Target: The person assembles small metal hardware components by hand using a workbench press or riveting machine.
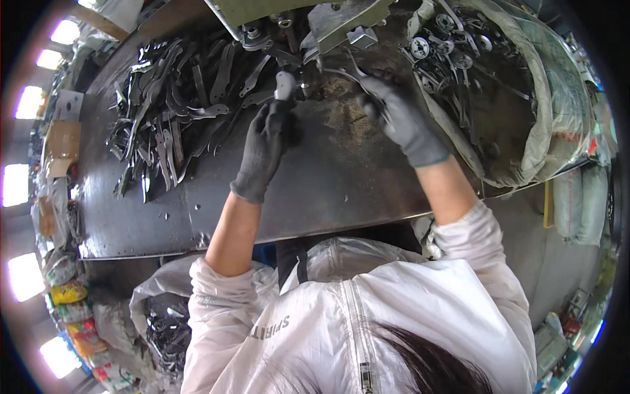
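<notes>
Metal blade (348, 73) pinched in right hand (400, 118); left hand (266, 148) grips 1 pale handle (285, 84).

Your head view was dim overall, lit mostly by blown-out windows (26, 105) along the left rim. The dark steel bench (328, 184) caught a dull sheen near you; metal blades (164, 125) at far left glinted. Heavy fisheye bending and black vignette sat at the edges. The centre was sharp, the rim soft.
</notes>
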A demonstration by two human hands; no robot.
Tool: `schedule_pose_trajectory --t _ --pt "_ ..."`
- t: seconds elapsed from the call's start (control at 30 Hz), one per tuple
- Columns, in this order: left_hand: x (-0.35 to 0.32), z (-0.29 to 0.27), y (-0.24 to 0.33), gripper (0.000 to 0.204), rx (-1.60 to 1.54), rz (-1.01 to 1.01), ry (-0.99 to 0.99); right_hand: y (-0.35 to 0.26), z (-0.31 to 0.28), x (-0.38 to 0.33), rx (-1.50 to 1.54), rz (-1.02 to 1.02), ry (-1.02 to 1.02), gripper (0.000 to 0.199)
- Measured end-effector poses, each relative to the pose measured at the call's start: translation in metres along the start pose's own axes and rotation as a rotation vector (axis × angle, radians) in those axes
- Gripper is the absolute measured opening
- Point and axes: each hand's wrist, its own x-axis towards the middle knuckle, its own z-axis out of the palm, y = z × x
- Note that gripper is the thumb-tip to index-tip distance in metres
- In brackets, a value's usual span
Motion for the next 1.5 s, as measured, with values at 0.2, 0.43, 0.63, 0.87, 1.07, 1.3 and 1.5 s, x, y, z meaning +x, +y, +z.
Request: schedule_pose_trajectory --t 0.2,0.43,0.63,0.87,1.07,1.3,1.5 --pt "0.023 -0.002 0.011 0.040 -0.039 0.012 -0.124 0.009 0.030 0.033 -0.068 0.048 -0.067 0.020" --pt "0.033 -0.011 0.015 0.038 0.031 0.018 -0.109 0.009 0.058 0.031 -0.287 -0.042 -0.155 0.022" --pt "0.032 -0.006 0.038 0.040 0.006 -0.048 -0.170 0.008 0.048 0.034 -0.270 -0.074 -0.173 0.024" --pt "0.058 -0.008 -0.002 0.037 0.310 0.000 -0.113 0.013 0.053 0.036 -0.310 0.042 -0.142 0.023" --pt "0.061 -0.014 0.000 0.035 0.360 -0.084 -0.076 0.043 0.041 0.047 -0.232 0.036 -0.099 0.023" --pt "0.071 -0.059 -0.042 0.020 -0.335 0.010 0.034 0.047 0.042 0.043 -0.267 0.080 -0.041 0.025" --pt "0.012 -0.067 -0.025 0.022 1.347 0.607 0.120 0.026 0.042 0.028 -0.240 0.083 -0.007 0.026"
